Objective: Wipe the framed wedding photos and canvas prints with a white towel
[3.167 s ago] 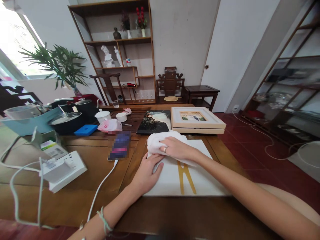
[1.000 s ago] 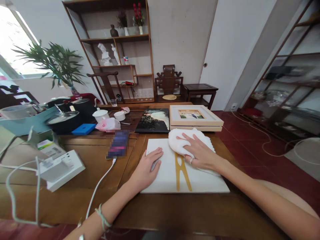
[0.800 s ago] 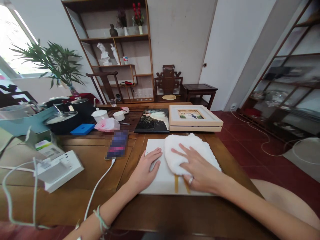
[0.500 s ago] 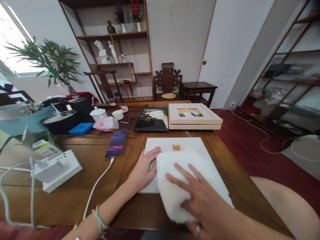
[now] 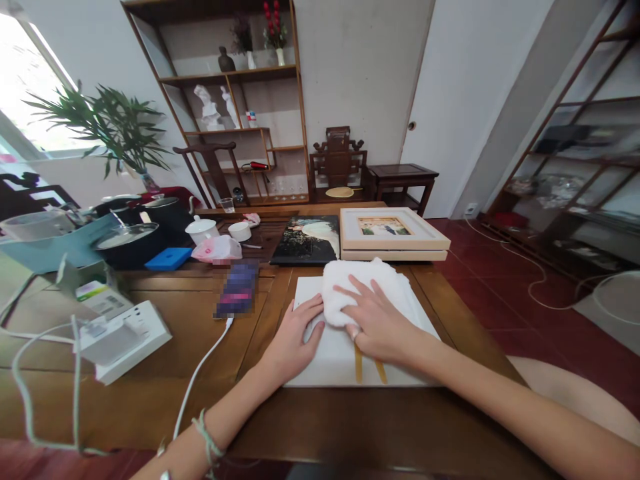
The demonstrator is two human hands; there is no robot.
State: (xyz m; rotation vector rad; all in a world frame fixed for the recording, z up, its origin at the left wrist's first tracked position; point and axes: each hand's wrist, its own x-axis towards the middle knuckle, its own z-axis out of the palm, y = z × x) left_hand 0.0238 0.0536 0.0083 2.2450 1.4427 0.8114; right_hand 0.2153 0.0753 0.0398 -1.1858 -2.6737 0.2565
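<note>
On the wooden table in front of me lies a white board point(image 5: 320, 368) with gold strips point(image 5: 359, 365) on its lower part. My left hand point(image 5: 295, 339) rests on the board's left side, fingers stretched out and holding nothing. Under my right hand point(image 5: 377, 325) is a fluffy white cloth point(image 5: 334, 305), pressed against the board's far part. The right fingers are spread over the cloth, with the thumb at its near edge. The cloth and my right forearm hide much of the board.
Behind the board lie a black decorated panel point(image 5: 307, 240) and stacked light frames point(image 5: 395, 255). At left are a phone point(image 5: 237, 288) with a white charging cable point(image 5: 200, 367), a white box point(image 5: 133, 343), a blue box point(image 5: 168, 259) and dark pots point(image 5: 127, 245).
My right hand has slid the cloth away from me to the board's far part. Gold strips nearer me now show, and the far gold shape is covered. My left hand stays on the board.
</note>
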